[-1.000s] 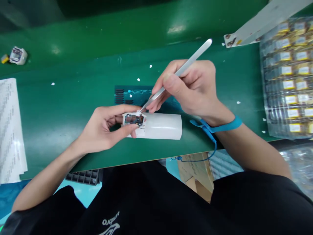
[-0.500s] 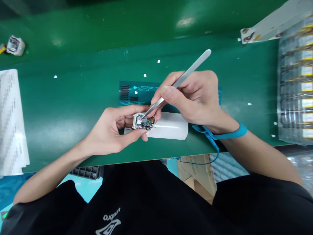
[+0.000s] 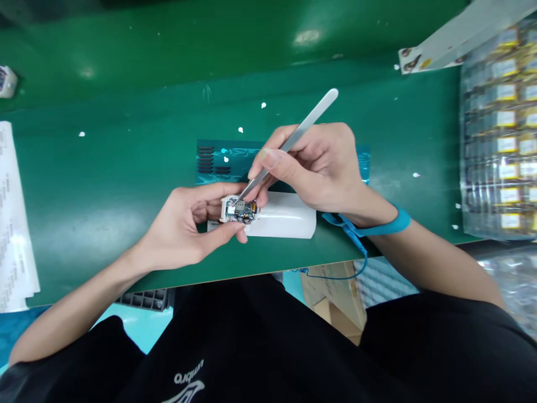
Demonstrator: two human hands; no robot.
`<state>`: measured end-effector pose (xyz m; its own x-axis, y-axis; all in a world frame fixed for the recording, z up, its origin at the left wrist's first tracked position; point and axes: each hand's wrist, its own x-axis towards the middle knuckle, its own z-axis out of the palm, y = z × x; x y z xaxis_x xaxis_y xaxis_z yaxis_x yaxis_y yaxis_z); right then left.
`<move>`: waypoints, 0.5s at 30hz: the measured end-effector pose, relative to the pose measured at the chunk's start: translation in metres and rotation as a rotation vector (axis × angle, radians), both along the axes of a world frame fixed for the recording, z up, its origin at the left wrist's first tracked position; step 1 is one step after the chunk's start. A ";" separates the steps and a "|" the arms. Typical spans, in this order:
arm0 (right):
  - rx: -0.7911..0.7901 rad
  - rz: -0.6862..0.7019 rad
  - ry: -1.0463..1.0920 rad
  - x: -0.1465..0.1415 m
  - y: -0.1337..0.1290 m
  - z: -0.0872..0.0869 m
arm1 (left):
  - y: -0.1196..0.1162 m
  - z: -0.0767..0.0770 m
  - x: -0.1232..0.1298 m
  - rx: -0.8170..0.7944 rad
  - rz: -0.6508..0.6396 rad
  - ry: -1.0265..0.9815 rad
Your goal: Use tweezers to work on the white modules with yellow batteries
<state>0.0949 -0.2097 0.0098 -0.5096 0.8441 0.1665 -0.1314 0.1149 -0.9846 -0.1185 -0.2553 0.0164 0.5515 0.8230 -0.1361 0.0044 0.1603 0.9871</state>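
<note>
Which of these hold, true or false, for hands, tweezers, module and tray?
1. The right hand holds metal tweezers. True.
2. The tweezers' tip points at the small open module held in the left hand. True.
3. The left hand lies flat and empty on the green table. False: its fingers pinch the module.
4. The blue wrist strap is on the left wrist. False: it is on the right wrist.
5. The tray of yellow-labelled parts sits at the left edge. False: it sits at the right.
</note>
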 end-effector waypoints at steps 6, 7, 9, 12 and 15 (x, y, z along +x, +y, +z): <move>-0.023 0.011 0.043 -0.001 -0.001 0.001 | -0.001 0.003 0.000 -0.007 0.016 -0.003; -0.027 0.000 0.032 -0.001 -0.001 0.001 | -0.001 0.003 0.000 -0.009 0.016 -0.005; -0.029 -0.013 0.009 -0.002 -0.002 0.001 | -0.002 0.002 0.001 -0.009 0.021 0.002; -0.016 -0.015 -0.023 -0.003 -0.003 0.000 | -0.002 -0.001 0.004 0.009 0.048 0.042; 0.075 -0.036 -0.031 -0.004 -0.004 0.000 | 0.001 -0.001 0.001 0.065 0.044 0.092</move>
<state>0.0911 -0.2142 0.0100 -0.4852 0.8476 0.2146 -0.0954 0.1927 -0.9766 -0.1173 -0.2546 0.0153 0.5022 0.8549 -0.1302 0.0902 0.0980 0.9911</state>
